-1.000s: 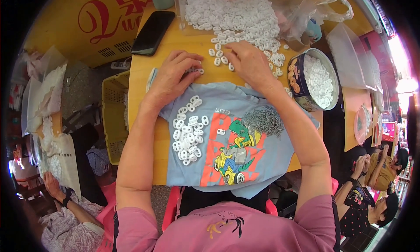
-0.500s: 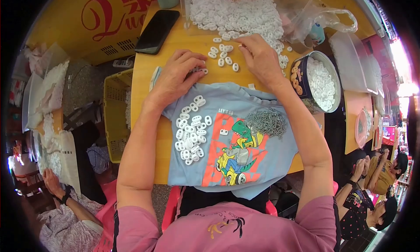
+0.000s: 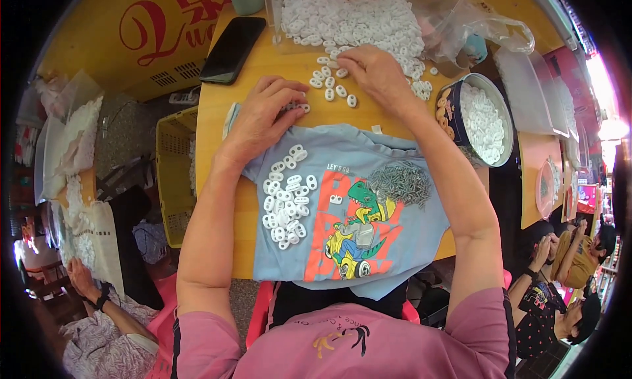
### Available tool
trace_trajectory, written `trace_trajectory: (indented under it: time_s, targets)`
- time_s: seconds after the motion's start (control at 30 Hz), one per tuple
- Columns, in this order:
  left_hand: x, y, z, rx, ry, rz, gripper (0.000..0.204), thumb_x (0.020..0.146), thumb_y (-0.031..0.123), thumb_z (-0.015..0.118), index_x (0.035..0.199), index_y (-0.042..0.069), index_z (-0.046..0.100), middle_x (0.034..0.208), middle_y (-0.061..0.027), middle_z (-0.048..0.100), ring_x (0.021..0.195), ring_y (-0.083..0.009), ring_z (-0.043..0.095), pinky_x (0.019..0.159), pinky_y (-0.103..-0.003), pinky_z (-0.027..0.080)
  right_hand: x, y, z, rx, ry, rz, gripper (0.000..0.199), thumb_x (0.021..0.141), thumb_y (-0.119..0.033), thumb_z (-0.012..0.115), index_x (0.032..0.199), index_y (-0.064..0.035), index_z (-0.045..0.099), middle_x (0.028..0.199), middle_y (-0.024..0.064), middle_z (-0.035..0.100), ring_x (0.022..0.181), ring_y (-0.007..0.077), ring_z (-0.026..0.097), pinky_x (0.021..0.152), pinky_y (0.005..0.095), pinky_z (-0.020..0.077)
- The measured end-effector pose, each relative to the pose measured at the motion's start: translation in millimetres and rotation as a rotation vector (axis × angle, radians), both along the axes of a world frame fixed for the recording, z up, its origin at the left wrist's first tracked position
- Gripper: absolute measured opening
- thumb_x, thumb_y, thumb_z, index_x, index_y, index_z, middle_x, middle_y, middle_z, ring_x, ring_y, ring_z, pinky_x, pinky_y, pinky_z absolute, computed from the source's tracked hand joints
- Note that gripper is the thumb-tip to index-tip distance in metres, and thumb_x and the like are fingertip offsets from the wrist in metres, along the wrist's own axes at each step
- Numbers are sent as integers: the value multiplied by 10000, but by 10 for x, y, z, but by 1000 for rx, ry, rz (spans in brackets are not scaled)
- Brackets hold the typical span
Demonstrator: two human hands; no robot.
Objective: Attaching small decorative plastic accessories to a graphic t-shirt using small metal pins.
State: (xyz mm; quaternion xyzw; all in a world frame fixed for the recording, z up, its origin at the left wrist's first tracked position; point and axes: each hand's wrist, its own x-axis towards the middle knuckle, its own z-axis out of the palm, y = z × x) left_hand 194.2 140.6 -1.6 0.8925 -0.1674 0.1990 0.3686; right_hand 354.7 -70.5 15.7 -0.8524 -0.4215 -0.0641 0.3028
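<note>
My left hand (image 3: 262, 115) rests at the table's left side above the shirt, its fingers curled over a few small white plastic two-hole pieces (image 3: 304, 108) that peek out by the fingertips. My right hand (image 3: 376, 75) reaches to the far middle, thumb and forefinger pinched at the edge of a loose group of the same pieces (image 3: 330, 94); its fingertips partly cover what they grip. Between my forearms lies a light blue printed T-shirt (image 3: 280, 264). It bears a cluster of white pieces (image 3: 284, 208), a single piece (image 3: 336, 199) and a heap of small metal screws (image 3: 403, 183).
A clear bin (image 3: 271, 23) spills a large heap of white pieces (image 3: 355, 20) at the back. At the right stands a round tin (image 3: 454, 132) filled with them. A black phone (image 3: 232, 50) lies back left; a yellow crate (image 3: 172, 208) is beside the table. Other people sit at both sides.
My right hand has shifted left, onto the loose pieces, and its thumb and forefinger have drawn together. The left hand stays almost in place.
</note>
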Motion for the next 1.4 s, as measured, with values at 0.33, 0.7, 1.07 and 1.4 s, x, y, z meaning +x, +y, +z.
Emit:
trace_trajectory:
  time_s: [0.33,0.7,1.07,1.4]
  targets:
    - [-12,38,-11,43,-6,6,159,854,66,702,1003,34,656,1162,-58,675,1090,-309,544,946,-406,469,-187,-9,34,-116,-74,3,223,936,-219,654,1049,-45,737,1010,149,714,934,330,678,822,389,531]
    - [-2,30,0,52,31,1,170,869,52,697,1030,27,650,1212,-90,672,1149,-309,548,973,-392,461,185,-480,75,61,-27,-116,201,933,-184,663,1054,-43,739,997,131,722,834,270,684,745,346,533]
    - [-9,15,34,46,63,4,173,866,46,693,1032,26,649,1219,-89,669,1160,-309,547,989,-396,453,-136,-304,9,-56,-77,-81,213,933,-225,658,1071,-75,721,1017,117,675,928,318,669,797,403,524]
    - [-22,30,18,11,10,10,147,859,67,704,992,34,651,1154,-66,677,1079,-311,551,936,-406,470,-265,-173,-52,-62,-106,-87,209,937,-162,640,1115,-75,704,1014,127,673,934,340,661,790,415,528]
